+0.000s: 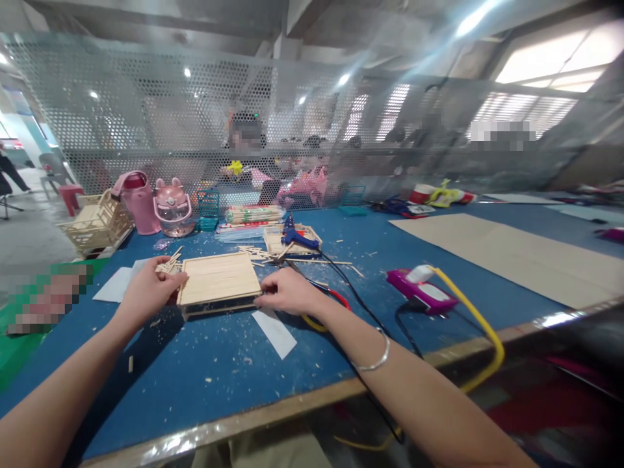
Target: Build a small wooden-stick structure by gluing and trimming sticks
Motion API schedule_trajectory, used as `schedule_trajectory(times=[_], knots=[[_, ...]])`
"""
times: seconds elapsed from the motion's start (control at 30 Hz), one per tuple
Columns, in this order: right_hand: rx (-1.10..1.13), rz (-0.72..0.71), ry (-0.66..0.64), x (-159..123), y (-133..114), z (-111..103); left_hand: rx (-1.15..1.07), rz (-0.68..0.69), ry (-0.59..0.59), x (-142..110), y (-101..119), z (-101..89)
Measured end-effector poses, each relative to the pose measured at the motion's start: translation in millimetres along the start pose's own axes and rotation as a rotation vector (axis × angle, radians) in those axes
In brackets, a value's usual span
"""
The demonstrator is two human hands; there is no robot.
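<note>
A small flat-topped structure of pale wooden sticks (221,276) sits level in front of me, with a gap under its top panel. My left hand (153,284) pinches its left edge, fingers bent and partly behind it. At the opposite end, my right hand (285,291) has its thumb and fingers closed on the right side near the front corner. Loose wooden sticks (170,261) lie behind my left hand. Beyond the structure, a blue glue gun (299,238) rests on a shallow wooden stick tray (273,242). White paper (275,333) lies by my right hand.
A purple power strip (429,294) with a yellow cable (480,318) stands on the right. A pink bottle (139,205), a clear pink-lidded jug (173,211) and a wooden stick basket (97,221) line the back left. Behind rises a perforated screen (170,123); brown cardboard (502,250) lies right.
</note>
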State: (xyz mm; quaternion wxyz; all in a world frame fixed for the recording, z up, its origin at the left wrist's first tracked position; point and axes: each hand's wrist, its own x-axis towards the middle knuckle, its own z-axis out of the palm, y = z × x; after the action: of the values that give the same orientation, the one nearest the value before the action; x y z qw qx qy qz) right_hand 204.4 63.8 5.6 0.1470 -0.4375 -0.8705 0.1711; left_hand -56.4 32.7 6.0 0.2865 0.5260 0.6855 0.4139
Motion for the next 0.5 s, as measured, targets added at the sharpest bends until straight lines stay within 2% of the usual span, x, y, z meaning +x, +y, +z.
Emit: schedule_trajectory(times=[0.1,0.3,0.4,0.5], knots=[[0.027,0.034,-0.021,-2,5,-6,-0.09,-0.065,-0.086,-10,9,1.1],[0.106,0.029,-0.076,-5,10,-16,-0.007,-0.127,-0.27,-21,19,-4.4],[0.116,0.047,-0.085,-6,8,-19,0.109,-0.108,-0.215,-17,15,-8.3],[0.13,0.068,-0.114,-7,10,-22,0.25,0.036,-0.136,-11,9,-11.1]])
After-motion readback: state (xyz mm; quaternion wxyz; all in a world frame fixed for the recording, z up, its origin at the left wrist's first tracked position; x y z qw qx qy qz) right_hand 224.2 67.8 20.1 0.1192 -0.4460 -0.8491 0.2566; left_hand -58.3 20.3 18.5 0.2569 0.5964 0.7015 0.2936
